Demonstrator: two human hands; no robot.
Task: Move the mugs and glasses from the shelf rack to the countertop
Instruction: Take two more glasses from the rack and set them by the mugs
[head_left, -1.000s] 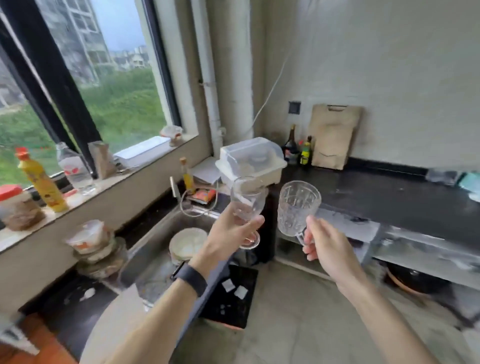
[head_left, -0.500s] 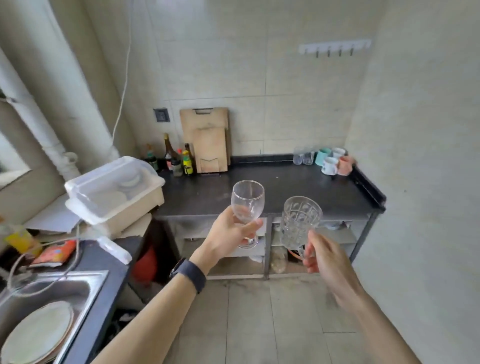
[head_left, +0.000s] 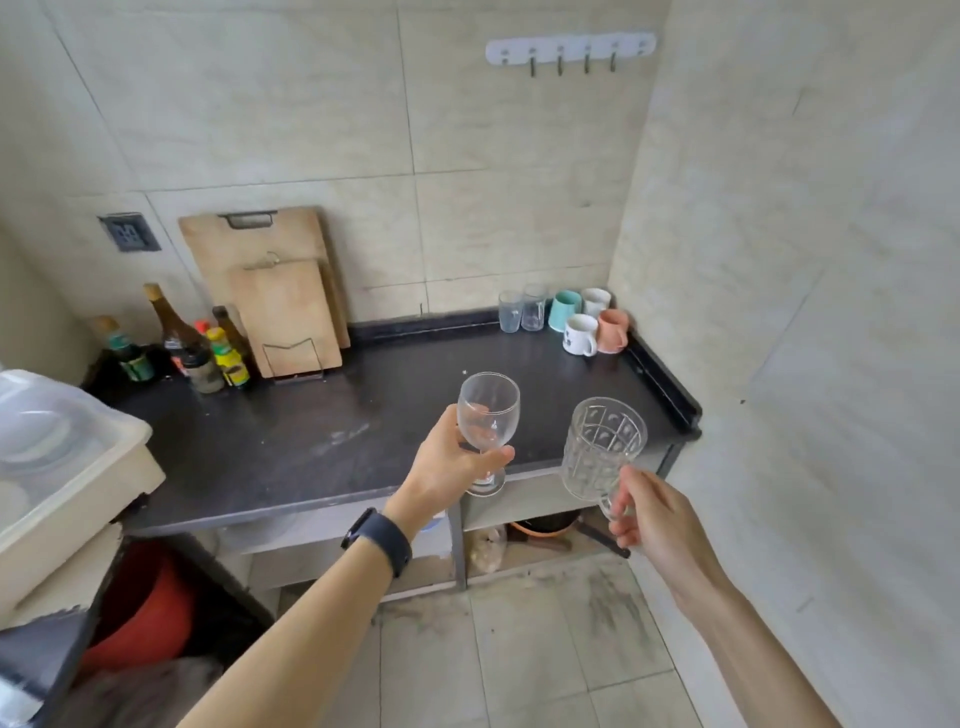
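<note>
My left hand (head_left: 449, 465) grips a clear stemmed wine glass (head_left: 487, 415) by its bowl and stem, held upright over the front edge of the dark countertop (head_left: 322, 436). My right hand (head_left: 657, 519) holds a patterned cut-glass goblet (head_left: 602, 449) by its stem, slightly tilted, just off the counter's front right corner. In the counter's far right corner stand two clear tumblers (head_left: 522, 309), a teal mug (head_left: 565, 310), two white mugs (head_left: 581, 335) and a pink mug (head_left: 613, 330). The shelf rack is out of view.
Two wooden cutting boards (head_left: 283, 306) lean on the back wall beside several sauce bottles (head_left: 202, 348). A covered plastic dish box (head_left: 57, 467) sits at the left. A hook rail (head_left: 569, 49) hangs on the wall. Pots sit under the counter above a tiled floor.
The view has swung right from the window and sink to the dark countertop and come closer to it. Both hands have kept hold of their glasses throughout.
</note>
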